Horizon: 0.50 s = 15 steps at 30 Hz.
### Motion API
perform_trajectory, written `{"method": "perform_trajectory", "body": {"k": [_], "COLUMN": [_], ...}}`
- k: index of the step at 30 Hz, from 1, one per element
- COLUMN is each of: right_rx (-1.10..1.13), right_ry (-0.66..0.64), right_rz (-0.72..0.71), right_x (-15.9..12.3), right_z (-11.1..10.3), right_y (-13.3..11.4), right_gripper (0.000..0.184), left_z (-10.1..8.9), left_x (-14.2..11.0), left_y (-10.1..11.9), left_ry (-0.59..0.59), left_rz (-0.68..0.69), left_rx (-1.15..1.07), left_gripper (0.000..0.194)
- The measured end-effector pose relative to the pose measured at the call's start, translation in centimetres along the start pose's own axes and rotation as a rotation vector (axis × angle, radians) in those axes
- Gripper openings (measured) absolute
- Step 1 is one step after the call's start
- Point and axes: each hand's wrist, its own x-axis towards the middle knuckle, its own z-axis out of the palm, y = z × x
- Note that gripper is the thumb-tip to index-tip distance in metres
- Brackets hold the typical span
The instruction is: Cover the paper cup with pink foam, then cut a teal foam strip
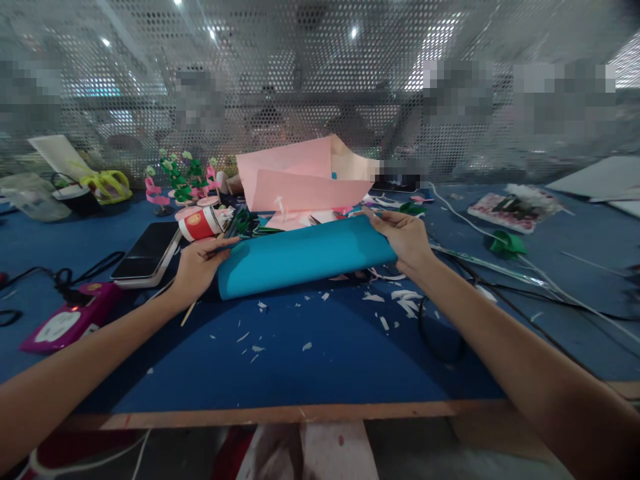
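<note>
A teal paper sheet [300,257], curled over into a loose roll, lies across the blue table [325,360]. My left hand [197,267] pinches its left end with fingers closed. My right hand [403,237] grips its upper right edge, fingers wrapped over the fold. Behind the sheet stand folded pink papers [300,177]. White paper scraps [395,300] are scattered just in front of the sheet.
A smartphone [147,250] and a red paper cup [203,223] lie at the left, with a magenta device [70,320] and black cables nearer. Small paper flowers [183,180] stand behind. A perforated metal screen [320,80] closes the back. Wires and green scraps [505,243] lie right.
</note>
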Motion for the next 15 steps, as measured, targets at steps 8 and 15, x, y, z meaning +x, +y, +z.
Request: {"method": "perform_trajectory", "body": {"k": [8, 15], "right_rx": [0.004, 0.034], "right_ry": [-0.082, -0.026], "right_rz": [0.039, 0.036], "right_x": [-0.38, -0.56], "right_z": [-0.06, 0.18], "right_y": [-0.39, -0.57], "right_gripper": [0.029, 0.029], "left_z": [0.00, 0.00], "left_x": [0.11, 0.20], "left_y": [-0.50, -0.87], "left_ry": [-0.003, -0.006], "left_rz": [-0.002, 0.003], "left_rx": [-0.014, -0.029], "left_gripper": [0.032, 0.032]}}
